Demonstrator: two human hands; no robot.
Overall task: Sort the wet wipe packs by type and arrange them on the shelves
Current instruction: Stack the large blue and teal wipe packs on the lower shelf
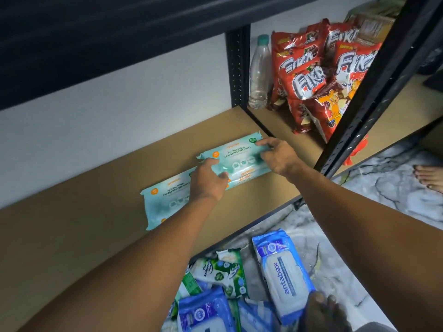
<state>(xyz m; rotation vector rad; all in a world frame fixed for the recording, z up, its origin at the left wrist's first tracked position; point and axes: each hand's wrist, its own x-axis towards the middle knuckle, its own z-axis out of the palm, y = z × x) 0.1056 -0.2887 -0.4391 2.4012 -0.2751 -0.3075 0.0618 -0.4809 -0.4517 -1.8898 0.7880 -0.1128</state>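
Note:
Teal antibacterial fragrance-free wipe packs lie on the brown shelf board (72, 226). A stack of two (239, 159) sits near the shelf's right end, and my left hand (208, 180) grips its left end while my right hand (278, 154) holds its right end with curled fingers. Another teal pack (165, 202) lies to the left, partly under my left wrist. On the marble floor below lie blue antabax packs (282, 274), a second blue pack (206, 312) and green-and-white antibacterial packs (223, 271).
A black upright post (237, 68) divides the shelf; right of it stand a clear plastic bottle (260, 73) and red Fika snack bags (318, 77). A diagonal black post (374, 97) stands at the right. Another person's foot (429, 176) rests on the floor at far right.

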